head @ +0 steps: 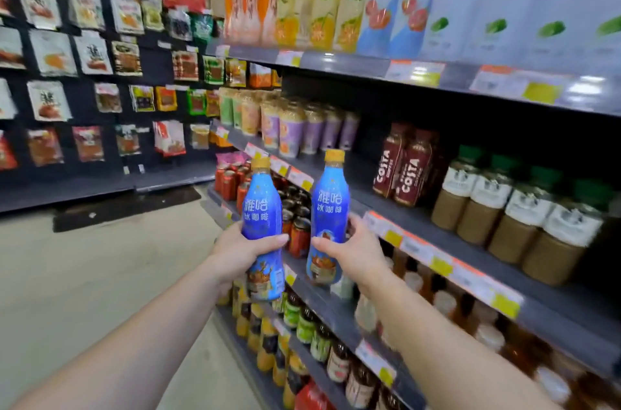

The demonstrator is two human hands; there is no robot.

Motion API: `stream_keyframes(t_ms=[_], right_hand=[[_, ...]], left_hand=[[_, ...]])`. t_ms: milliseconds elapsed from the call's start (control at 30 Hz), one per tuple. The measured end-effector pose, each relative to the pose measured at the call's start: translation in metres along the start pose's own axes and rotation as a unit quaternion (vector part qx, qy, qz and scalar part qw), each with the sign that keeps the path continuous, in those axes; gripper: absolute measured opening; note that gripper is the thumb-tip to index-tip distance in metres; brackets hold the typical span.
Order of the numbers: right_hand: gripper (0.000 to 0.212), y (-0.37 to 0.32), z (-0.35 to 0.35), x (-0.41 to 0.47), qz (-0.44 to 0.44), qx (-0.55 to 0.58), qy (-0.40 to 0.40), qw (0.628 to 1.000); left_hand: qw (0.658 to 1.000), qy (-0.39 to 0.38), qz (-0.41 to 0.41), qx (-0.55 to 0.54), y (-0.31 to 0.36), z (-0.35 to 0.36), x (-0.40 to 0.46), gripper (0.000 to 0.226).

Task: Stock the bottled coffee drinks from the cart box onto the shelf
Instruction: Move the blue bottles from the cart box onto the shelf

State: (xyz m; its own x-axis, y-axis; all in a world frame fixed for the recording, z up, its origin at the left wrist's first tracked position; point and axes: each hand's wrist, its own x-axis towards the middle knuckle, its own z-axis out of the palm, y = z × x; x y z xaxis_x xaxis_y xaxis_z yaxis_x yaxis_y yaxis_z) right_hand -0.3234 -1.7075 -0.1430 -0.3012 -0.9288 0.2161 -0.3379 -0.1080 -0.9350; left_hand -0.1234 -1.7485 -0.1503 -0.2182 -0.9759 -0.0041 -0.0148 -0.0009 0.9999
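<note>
Bottles: two blue bottled coffee drinks with yellow caps were held up in the aisle, in front of the shelving, neither yet on a shelf.
Left bottle (263, 228): upright, tilted slightly, gripped by the left hand (243, 250) around its narrowed waist, thumb across the front of the label.
Right bottle (327, 221): upright, gripped by the right hand (349, 250) at the lower middle, fingers curled round the far side.
Hand state: both hands were clamped on their bottles, one each.
Weight: judged full and sealed, so moderately heavy for one hand but manageable.
Stiffness: probably plastic that would give a little under a hard squeeze; not fragile like glass.
Surface: a glossy shrink sleeve, likely slick, so the waist seemed the safest place to hold, as it keeps the bottle from sliding down.
Balance: tall and narrow, so it would tip easily if set down off-level or knocked against neighbours.
Target shelf (437, 224): the middle dark shelf had a bare stretch left of the red Costa bottles (408, 174), near the right bottle; this looked the likely spot.
Risk: nudging the Costa bottles or the brown green-capped bottles (504, 208) further right while reaching in.
Cart box: not in view.
</note>
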Motion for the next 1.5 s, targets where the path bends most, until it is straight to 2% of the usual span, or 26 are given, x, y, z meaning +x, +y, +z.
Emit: stream_keyframes(t_ms=[67, 167, 333, 400, 500, 633, 733, 833, 933, 1033, 1133, 1400, 1500], right_hand=[[0.054, -0.009, -0.003, 0.042, -0.017, -0.007, 0.025, 1.0], [0.065, -0.02, -0.006, 0.093, -0.047, -0.028, 0.068, 0.996], [0.07, -0.025, 0.001, 0.167, -0.096, -0.054, 0.172, 0.979], [0.07, -0.02, 0.007, 0.198, -0.102, -0.062, 0.215, 0.969], [0.071, -0.005, 0.019, 0.243, -0.073, -0.084, 0.264, 0.958], [0.07, 0.015, 0.032, 0.29, -0.005, -0.124, 0.314, 0.941], [0.073, 0.015, 0.034, 0.306, 0.031, -0.106, 0.349, 0.931], [0.071, 0.016, 0.033, 0.308, 0.071, -0.129, 0.339, 0.929], [0.07, 0.024, 0.031, 0.308, 0.156, -0.183, 0.283, 0.928], [0.069, 0.028, 0.023, 0.315, 0.197, -0.217, 0.272, 0.917], [0.072, 0.032, 0.018, 0.333, 0.188, -0.222, 0.287, 0.913], [0.064, 0.06, 0.01, 0.383, 0.149, -0.178, 0.304, 0.924], [0.061, 0.062, 0.01, 0.383, 0.142, -0.152, 0.3, 0.931]], left_hand=[[1.0, -0.003, 0.012, -0.009, 0.014, 0.003, 0.037, 0.063], [0.998, -0.024, 0.046, -0.031, 0.037, 0.009, 0.09, 0.038], [0.987, -0.082, 0.11, -0.086, 0.064, 0.019, 0.171, 0.021], [0.98, -0.111, 0.13, -0.099, 0.066, 0.016, 0.207, 0.022], [0.971, -0.16, 0.146, -0.098, 0.068, 0.005, 0.261, 0.03], [0.961, -0.229, 0.126, -0.088, 0.076, -0.005, 0.318, 0.054], [0.952, -0.273, 0.113, -0.082, 0.081, -0.006, 0.347, 0.036], [0.944, -0.301, 0.113, -0.077, 0.079, 0.0, 0.364, 0.046], [0.941, -0.311, 0.107, -0.085, 0.078, 0.009, 0.375, 0.04], [0.939, -0.315, 0.106, -0.085, 0.077, 0.018, 0.382, 0.059], [0.939, -0.317, 0.113, -0.078, 0.076, 0.024, 0.388, 0.067], [0.947, -0.288, 0.123, -0.074, 0.075, 0.03, 0.393, 0.063], [0.95, -0.281, 0.121, -0.057, 0.075, 0.035, 0.392, 0.069]])
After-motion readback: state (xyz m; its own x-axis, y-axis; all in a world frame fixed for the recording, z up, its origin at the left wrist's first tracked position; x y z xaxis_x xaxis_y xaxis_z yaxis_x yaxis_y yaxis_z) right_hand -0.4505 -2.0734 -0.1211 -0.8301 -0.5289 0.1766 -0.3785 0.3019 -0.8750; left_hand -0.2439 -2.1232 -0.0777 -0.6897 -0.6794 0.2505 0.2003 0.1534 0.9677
